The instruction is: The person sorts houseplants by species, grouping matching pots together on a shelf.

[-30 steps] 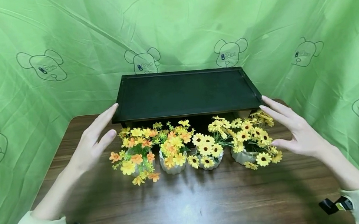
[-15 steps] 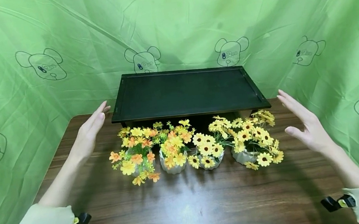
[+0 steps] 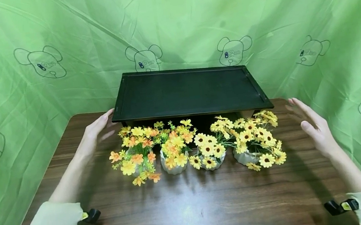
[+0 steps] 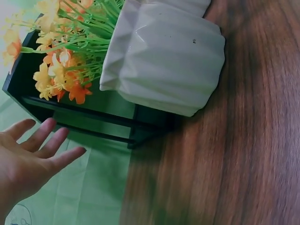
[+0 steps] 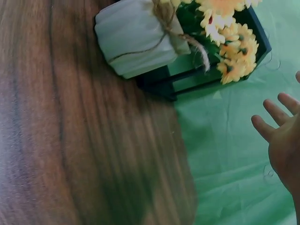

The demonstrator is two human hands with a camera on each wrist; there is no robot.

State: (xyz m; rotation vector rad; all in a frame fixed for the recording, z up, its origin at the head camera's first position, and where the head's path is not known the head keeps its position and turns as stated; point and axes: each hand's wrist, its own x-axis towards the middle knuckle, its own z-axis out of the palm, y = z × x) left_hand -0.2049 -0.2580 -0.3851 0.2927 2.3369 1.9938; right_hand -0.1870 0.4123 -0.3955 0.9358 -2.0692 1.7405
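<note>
A black rack [image 3: 188,92] with a flat top stands at the back of the table. Along its front edge sits a row of several potted flowers, orange and yellow ones [image 3: 172,147] on the left, yellow dark-centred daisies [image 3: 208,149] on the right. My left hand [image 3: 92,135] is beside the rack's left end, fingertips right at its edge; in the left wrist view its fingers spread near the side bars, below a white faceted pot [image 4: 168,61]. Off the rack's right end, my right hand [image 3: 317,129] hangs apart with fingers extended, holding nothing. A twine-tied white pot [image 5: 136,40] shows in the right wrist view.
The brown wooden table [image 3: 192,208] extends in front of the pots. Green cloth [image 3: 186,18] with printed bear heads hangs behind and on both sides, close to the table's edges.
My right hand has moved outward, away from the rack's right corner. My left hand first drew off the left edge, then came back lower beside it. Rack and pots stay put.
</note>
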